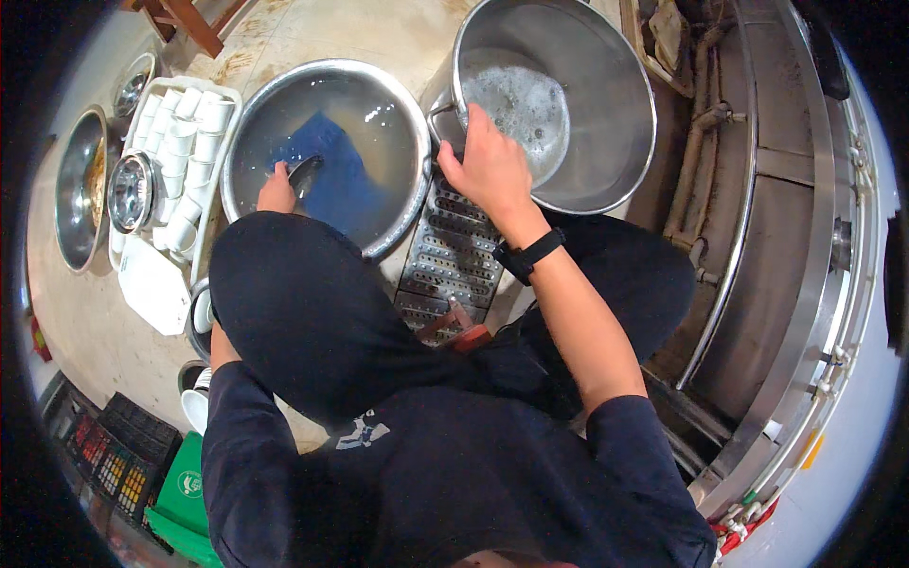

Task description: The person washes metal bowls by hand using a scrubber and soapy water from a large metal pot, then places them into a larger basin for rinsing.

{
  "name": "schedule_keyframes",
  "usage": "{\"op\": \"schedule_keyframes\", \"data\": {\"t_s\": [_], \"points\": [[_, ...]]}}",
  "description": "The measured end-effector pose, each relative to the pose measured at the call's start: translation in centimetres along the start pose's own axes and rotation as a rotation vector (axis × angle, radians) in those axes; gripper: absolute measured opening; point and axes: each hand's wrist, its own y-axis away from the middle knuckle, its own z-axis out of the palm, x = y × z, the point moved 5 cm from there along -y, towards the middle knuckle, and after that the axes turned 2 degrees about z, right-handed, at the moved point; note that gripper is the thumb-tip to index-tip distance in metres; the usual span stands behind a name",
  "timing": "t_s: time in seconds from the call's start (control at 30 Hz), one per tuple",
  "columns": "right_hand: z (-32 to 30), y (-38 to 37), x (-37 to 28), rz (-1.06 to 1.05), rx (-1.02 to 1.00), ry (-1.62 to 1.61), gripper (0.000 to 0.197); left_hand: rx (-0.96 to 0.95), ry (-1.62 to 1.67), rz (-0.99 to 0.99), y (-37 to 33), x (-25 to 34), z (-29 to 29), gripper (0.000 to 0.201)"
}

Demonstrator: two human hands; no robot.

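Note:
My right hand (488, 168), with a black watch on its wrist, grips the near left edge of a tall metal pot (606, 142) by its side handle. The pot leans toward me, with foamy water (521, 109) inside. To its left is a wide metal basin (248, 109) of cloudy water. My left hand (276, 192) is at the basin's near left, its fingers closed on a dark, shiny, curved thing (305, 172) partly in the water; its kind is unclear. A blue patch (336, 170) shows in the water, cloth or reflection, I cannot tell.
A perforated metal drain grate (450, 248) lies between my knees, with a red-brown object (464, 336) at its near end. To the left are a white rack (227, 92) of white cups, metal bowls (131, 192) and a green bin (185, 492). Pipes (705, 123) line the right.

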Motion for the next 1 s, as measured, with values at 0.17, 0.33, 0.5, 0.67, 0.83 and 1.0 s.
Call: {"op": "schedule_keyframes", "data": {"t_s": [0.17, 0.33, 0.5, 0.67, 0.83, 1.0], "points": [[0.2, -0.5, -0.4, 0.026, -0.026, -0.003, 0.063, -0.078, 0.167, -0.261, 0.3, -5.3, 5.2, 0.034], [0.0, -0.7, -0.6, 0.004, 0.013, 0.009, 0.061, -0.332, 0.203, -0.526, 0.9, -9.7, 8.7, 0.034], [0.6, -0.4, -0.1, 0.003, 0.020, 0.028, 0.060, -0.293, 0.918, -0.507, 1.5, -7.9, 7.3, 0.029], [-0.1, -0.4, 0.8, 0.040, 0.027, 0.027, 0.055, -0.049, 0.953, -0.530, -0.1, -2.6, -0.9, 0.026], [0.2, -0.9, -0.8, 0.008, 0.064, -0.003, 0.048, 0.193, 0.356, -0.001, -2.0, -0.9, -11.7, 0.051], [0.0, -0.9, -0.1, 0.025, 0.029, -0.025, 0.056, 0.211, 0.225, 0.337, -3.5, 7.0, -22.0, 0.059]]}}
